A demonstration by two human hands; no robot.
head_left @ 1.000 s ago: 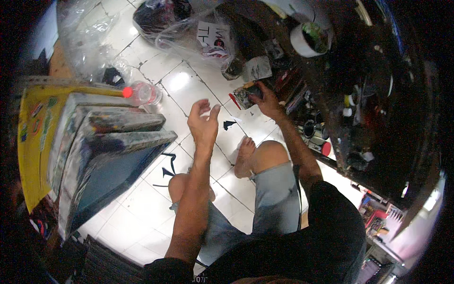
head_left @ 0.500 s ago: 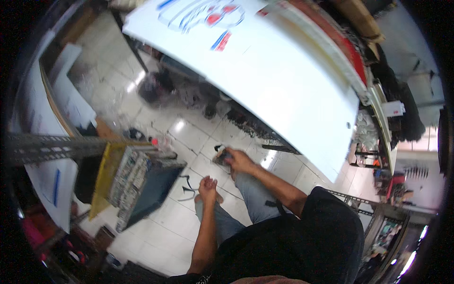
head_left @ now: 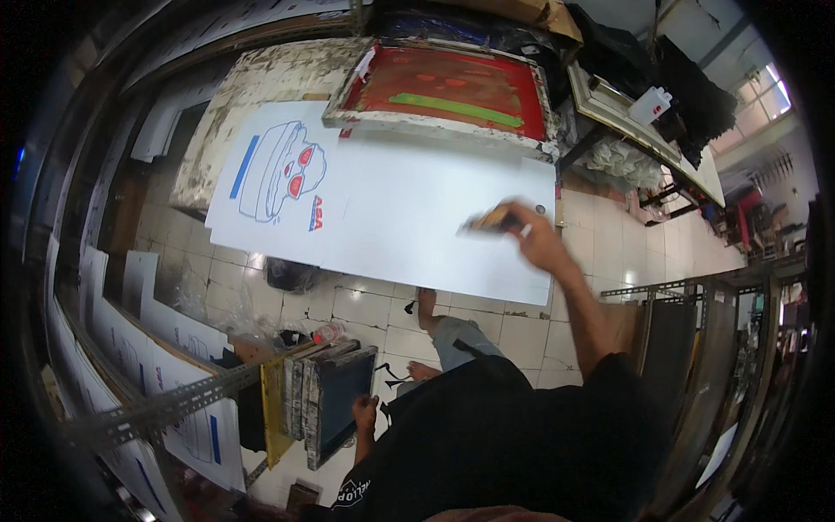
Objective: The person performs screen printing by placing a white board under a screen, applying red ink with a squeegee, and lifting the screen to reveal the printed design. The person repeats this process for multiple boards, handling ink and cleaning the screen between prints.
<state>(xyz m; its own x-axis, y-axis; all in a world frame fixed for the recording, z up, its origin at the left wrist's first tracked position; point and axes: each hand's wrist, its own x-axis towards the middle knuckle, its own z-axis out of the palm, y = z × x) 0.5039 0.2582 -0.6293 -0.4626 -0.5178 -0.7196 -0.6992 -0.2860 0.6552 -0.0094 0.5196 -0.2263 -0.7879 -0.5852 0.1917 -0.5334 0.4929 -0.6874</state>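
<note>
While reaching across the worktop (head_left: pixel 278 74) with one arm only, holding the left hand (head_left: pixel 364 416) low at the near left, just beside the dark blue panel (head_left: pixel 339 404) of an upright row of frames. Bent at the fingers, the palm mostly hidden; cannot tell whether touching or gripping that panel's right edge. Farther left in the same row, paint-streaked frame edges, then a yellow board (head_left: pixel 273 413).

Beyond these, on the worktop, a paint-spotted bare stretch at far left, then a broad white sheet (head_left: pixel 417 209), printed near its left end with a blue outline drawing (head_left: pixel 271 170) and red patches. Along the far side, a framed screen (head_left: pixel 448 83) with red mesh and a bright green strip (head_left: pixel 457 109) across it.

Over the right part of the sheet, see the held piece (head_left: pixel 491 220): small and dark, tan-brown along the top, with a paler grey edge toward the left. Too blurred to name its kind; cannot tell whether touching the sheet or just above it. Clasped around its right end by the right hand (head_left: pixel 532 233), narrow in grip, fingers bent over it. Behind that, slanting in from the near right past the sheet's right end, a bare forearm (head_left: pixel 584 317) below a black sleeve (head_left: pixel 613 383).
</note>
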